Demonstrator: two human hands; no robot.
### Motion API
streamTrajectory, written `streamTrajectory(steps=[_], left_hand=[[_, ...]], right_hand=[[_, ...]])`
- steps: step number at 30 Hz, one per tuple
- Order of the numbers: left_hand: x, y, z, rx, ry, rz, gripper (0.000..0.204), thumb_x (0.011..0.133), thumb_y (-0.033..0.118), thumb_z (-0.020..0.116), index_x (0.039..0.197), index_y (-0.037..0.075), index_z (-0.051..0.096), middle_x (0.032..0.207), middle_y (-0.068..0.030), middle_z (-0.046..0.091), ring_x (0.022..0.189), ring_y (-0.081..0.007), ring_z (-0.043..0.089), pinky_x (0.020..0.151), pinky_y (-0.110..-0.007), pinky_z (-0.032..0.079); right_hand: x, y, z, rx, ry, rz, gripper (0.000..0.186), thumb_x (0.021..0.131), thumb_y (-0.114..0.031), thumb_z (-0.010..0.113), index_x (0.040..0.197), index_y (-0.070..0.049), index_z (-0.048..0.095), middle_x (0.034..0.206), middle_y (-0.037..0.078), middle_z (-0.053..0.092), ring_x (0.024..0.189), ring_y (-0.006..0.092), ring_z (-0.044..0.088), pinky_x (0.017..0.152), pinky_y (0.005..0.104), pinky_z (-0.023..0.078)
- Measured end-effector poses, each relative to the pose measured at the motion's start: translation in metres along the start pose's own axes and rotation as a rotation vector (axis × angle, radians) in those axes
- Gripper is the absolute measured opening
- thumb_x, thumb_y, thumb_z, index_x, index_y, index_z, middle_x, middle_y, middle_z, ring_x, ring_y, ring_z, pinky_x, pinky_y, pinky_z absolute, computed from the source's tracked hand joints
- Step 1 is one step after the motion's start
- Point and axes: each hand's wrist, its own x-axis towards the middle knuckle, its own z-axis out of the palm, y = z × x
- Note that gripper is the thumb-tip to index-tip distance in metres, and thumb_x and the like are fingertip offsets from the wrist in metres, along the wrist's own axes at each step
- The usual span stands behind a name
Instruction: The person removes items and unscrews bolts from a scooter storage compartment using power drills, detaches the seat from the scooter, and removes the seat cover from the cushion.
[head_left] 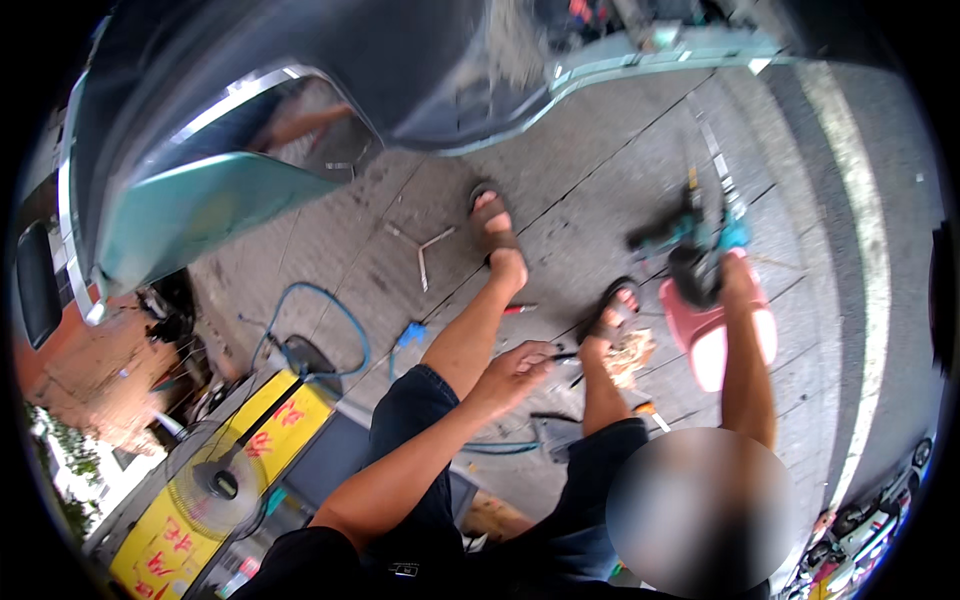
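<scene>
My left hand (518, 368) is closed in front of my left knee, its fingers pinched round a small, dark, thin piece (566, 357) whose kind I cannot make out. Out to the right, my right hand (735, 265) is closed on a teal and black cordless power tool (734, 234), smeared by motion. A long silver shaft (713, 148) extends forward from that tool. Close beside it lies a second teal cordless tool (668, 232) with a yellowish tip. Below my right hand stands a pink plastic stool (708, 348).
Ahead is a teal-green vehicle (200, 215). On the paving lie a three-armed wrench (422, 250), a blue hose (365, 345), a red-handled tool (520, 309) and a crumpled tan cloth (630, 357). A fan (217, 480) stands by a yellow board (150, 555) at the left.
</scene>
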Motion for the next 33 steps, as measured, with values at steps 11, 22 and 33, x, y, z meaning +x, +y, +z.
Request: streamTrajectory(steps=[11,22,33], left_hand=[[-0.153,0.191,0.021,-0.629,0.025,0.415,0.053,0.097,0.039,0.048,0.137,0.005,0.038,0.129,-0.0141,0.053,0.116,-0.0268,0.054,0.097,-0.044,0.043],[-0.277,0.319,-0.083,-1.18,-0.271,0.785,0.025,0.098,0.036,0.046,0.101,0.013,0.056,0.113,-0.0105,0.065,0.109,-0.0256,0.06,0.09,-0.046,0.046],[-0.277,0.368,-0.265,-1.626,-0.66,0.867,0.032,0.101,0.035,0.04,0.1,0.008,0.056,0.115,-0.0156,0.063,0.107,-0.0275,0.061,0.093,-0.043,0.048]], right_hand=[[-0.417,-0.179,-0.098,0.467,-0.446,-0.321,0.038,0.08,-0.014,0.066,0.111,0.0,0.052,0.093,0.007,0.059,0.089,0.0163,0.056,0.078,0.0314,0.048],[-0.556,-0.427,-0.1,0.594,-0.483,-0.571,0.029,0.082,-0.01,0.069,0.105,0.004,0.057,0.087,0.01,0.064,0.075,0.02,0.062,0.072,0.0328,0.049],[-0.621,-0.66,-0.006,-0.06,-0.297,-0.861,0.022,0.084,-0.002,0.066,0.104,0.004,0.058,0.085,0.007,0.063,0.073,0.0132,0.06,0.069,0.0282,0.05]])
